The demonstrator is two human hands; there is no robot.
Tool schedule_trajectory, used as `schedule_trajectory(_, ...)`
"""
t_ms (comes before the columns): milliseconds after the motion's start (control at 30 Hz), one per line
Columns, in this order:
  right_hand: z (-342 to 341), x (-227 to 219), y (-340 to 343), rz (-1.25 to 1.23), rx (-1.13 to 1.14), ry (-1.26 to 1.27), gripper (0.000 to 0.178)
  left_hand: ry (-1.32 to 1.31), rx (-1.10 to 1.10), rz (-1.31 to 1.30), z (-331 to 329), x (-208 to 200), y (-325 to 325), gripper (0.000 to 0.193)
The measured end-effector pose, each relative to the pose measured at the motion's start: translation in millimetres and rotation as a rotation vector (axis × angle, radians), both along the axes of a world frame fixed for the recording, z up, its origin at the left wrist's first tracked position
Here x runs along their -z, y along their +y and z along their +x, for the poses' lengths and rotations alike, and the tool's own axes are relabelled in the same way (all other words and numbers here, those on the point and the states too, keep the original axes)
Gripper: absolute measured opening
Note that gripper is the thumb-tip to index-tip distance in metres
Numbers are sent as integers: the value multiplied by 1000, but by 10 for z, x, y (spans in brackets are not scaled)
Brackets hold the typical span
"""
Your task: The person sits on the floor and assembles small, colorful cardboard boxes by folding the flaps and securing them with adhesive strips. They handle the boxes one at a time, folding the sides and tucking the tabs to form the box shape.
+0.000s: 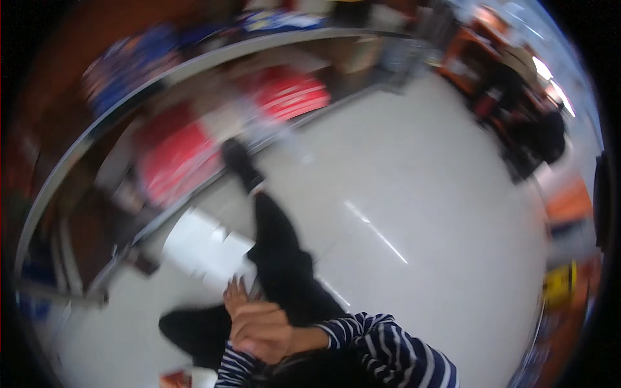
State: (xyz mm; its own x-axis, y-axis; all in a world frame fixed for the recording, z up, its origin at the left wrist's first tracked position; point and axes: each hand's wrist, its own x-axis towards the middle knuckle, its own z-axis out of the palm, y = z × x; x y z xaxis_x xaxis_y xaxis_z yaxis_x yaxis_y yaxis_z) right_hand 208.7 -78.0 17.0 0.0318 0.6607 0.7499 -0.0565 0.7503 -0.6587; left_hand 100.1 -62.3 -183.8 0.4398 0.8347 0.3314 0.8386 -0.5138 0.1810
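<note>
My left hand (pixel 237 297) reaches forward over my lap, its fingers stretched out and somewhat spread, with nothing visible in them. Across its wrist lies my right hand (pixel 265 330), the fingers wrapped round my left wrist near the striped cuff. Just beyond the left fingertips a flat white sheet (pixel 206 246) with notches in its edge lies on the floor, beside my outstretched leg. Whether the fingers touch it I cannot tell. Motion blurs the picture.
A low metal-edged shelf (pixel 187 72) curves along the left and far side, holding red plastic-wrapped packs (pixel 176 155). My leg (pixel 278 226) in black trousers extends toward it. Dark bulky things (pixel 517 110) stand far right, a yellow item (pixel 560 284) nearer right. An orange object (pixel 174 379) lies bottom left.
</note>
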Motion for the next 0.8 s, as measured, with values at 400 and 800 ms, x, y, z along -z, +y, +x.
schedule_trajectory(400, -23, -220, 794, 172, -308, -514, 29, 430, 294, -564, -299, 1010, 496, 51)
schedule_trajectory(800, -1011, 1347, 2433, -115, -791, -1860, 35, 71, 356, -277, -323, 536, 457, 40)
